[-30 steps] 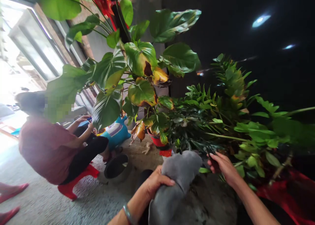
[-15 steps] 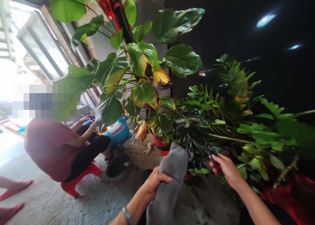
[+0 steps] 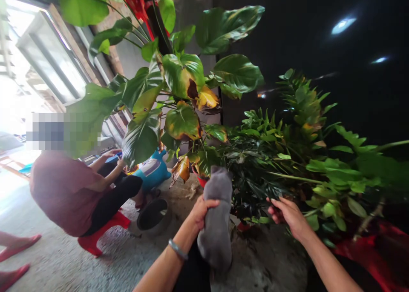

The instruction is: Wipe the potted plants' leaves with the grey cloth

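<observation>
My left hand, with a bracelet at the wrist, is wrapped round the side of a smooth grey cat. The cat is seen from behind, its ears at the top and its body hanging down, by my dark-clothed leg. My right hand is held apart from the cat, before the dark leaves of a potted plant. Its thumb and forefinger are pinched together and the other fingers curled; anything between them is too small to make out.
A large-leaved plant rises in front, with leafy plants at right. On the left a person sits on a red stool beside a dark basin and a blue toy animal. Another person's feet in pink slippers show at the left edge.
The cat has been raised a little and stands more upright, with my left hand higher beside it. My right hand has shifted slightly left and stays pinched.
</observation>
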`<action>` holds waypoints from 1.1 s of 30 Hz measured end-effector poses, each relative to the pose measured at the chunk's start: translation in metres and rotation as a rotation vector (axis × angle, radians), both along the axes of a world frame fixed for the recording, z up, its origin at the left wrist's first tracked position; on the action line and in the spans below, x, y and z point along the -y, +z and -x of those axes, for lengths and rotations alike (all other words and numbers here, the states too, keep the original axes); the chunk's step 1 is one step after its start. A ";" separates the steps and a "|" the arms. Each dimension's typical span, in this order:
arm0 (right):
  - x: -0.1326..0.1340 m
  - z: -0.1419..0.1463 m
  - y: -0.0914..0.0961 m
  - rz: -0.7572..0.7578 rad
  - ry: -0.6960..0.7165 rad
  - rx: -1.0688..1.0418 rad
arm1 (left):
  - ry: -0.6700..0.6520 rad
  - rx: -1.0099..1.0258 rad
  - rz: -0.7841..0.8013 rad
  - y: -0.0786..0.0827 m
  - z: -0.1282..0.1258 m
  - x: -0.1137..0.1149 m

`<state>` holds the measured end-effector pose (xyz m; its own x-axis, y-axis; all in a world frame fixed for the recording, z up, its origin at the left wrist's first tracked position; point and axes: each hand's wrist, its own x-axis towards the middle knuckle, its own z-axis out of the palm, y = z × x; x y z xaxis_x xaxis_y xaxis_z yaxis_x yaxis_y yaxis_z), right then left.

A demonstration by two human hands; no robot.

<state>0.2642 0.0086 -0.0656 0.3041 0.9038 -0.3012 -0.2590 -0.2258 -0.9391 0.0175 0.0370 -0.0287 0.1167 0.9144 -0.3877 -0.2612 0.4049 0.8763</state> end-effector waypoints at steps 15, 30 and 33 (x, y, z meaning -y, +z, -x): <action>-0.012 -0.010 0.005 -0.279 -0.323 -0.101 | -0.115 -0.070 -0.004 -0.008 -0.006 0.031; -0.018 0.036 -0.010 -0.220 0.006 0.400 | -0.083 -0.028 -0.103 0.028 -0.004 0.036; -0.013 0.032 -0.014 -0.171 0.086 0.372 | 0.064 0.104 -0.245 0.065 0.000 0.031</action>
<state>0.2324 0.0215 -0.0792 0.2850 0.9581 -0.0285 0.1177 -0.0645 -0.9909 0.0172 0.0064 0.0368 0.0836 0.9862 -0.1429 -0.3734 0.1640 0.9130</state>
